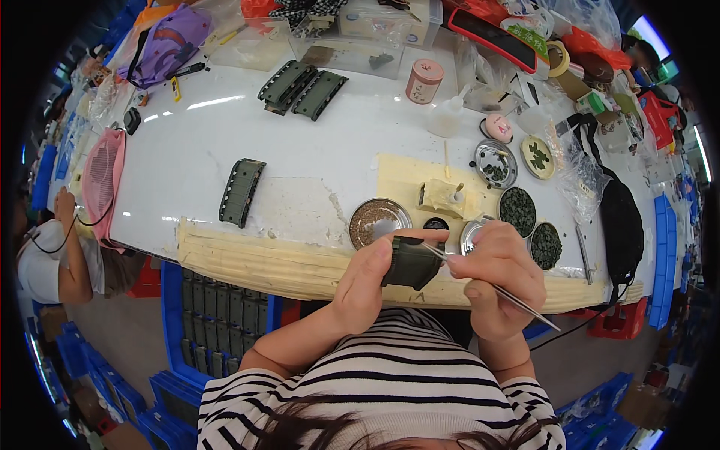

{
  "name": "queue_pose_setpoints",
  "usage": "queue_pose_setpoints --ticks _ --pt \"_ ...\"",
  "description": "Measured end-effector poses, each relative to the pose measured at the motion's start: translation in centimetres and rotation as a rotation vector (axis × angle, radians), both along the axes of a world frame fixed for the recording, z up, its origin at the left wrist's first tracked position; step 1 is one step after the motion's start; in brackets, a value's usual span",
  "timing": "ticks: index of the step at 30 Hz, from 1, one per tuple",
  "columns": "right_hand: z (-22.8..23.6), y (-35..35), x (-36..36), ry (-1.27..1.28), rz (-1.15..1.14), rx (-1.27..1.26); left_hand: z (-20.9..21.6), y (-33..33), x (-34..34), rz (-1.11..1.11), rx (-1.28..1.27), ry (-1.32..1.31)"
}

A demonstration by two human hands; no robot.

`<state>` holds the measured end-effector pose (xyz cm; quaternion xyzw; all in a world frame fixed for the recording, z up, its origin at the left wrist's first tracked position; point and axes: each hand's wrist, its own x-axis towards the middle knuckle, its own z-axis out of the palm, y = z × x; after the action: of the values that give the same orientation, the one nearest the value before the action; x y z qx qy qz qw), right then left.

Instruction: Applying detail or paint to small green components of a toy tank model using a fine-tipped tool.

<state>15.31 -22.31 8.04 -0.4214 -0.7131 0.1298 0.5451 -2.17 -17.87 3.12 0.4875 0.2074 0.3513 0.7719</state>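
My left hand [364,283] is closed on a dark green curved plastic casing [411,264], held tilted above the table's front edge. In my right hand [501,277] is a pair of metal tweezers [517,301], pinched between the fingers. The tips of the tweezers reach the upper right part of the casing; whether they grip anything is too small to tell. Just beyond the hands stand a round tin of brown grains [361,225] and two tins of small dark green pieces, one farther [517,212] and one nearer [546,246]. Another similar casing [242,193] lies to the left.
More green casings [319,95] lie at the back. A pink tin [425,81], a squeeze bottle [448,116], a yellow-wrapped block [431,196] and small dishes [495,163] stand beyond my hands. Yellow tape [247,259] covers the front edge. A blue crate [172,315] of casings sits below left.
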Motion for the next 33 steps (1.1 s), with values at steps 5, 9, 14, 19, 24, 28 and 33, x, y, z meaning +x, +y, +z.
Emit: queue_pose_setpoints --ticks 5,9,14,19,24,28,33 --pt "-0.4 -0.5 0.8 0.234 -0.089 0.045 0.1 0.3 0.1 0.009 -0.161 -0.021" --pt "-1.1 -0.7 0.7 0.301 -0.137 0.021 0.1 0.6 -0.2 0.034 -0.26 -0.09" --pt "-1.3 -1.2 1.7 0.333 -0.214 0.041 1.2 2.4 -4.0 0.211 0.001 0.112" --pt "-1.6 -1.1 2.1 0.327 -0.229 -0.001 0.8 6.0 -8.0 0.515 0.398 0.76" --pt "-1.7 -0.9 1.6 0.267 -0.152 -0.008 -0.2 7.0 -8.3 0.651 0.789 1.034" --pt "-1.9 -0.9 2.2 0.235 -0.157 -0.016 -0.5 6.3 -8.0 0.699 0.791 1.145" --pt "-2.4 -1.3 2.9 0.22 -0.154 -0.067 0.5 4.8 -8.0 0.684 0.757 1.144"
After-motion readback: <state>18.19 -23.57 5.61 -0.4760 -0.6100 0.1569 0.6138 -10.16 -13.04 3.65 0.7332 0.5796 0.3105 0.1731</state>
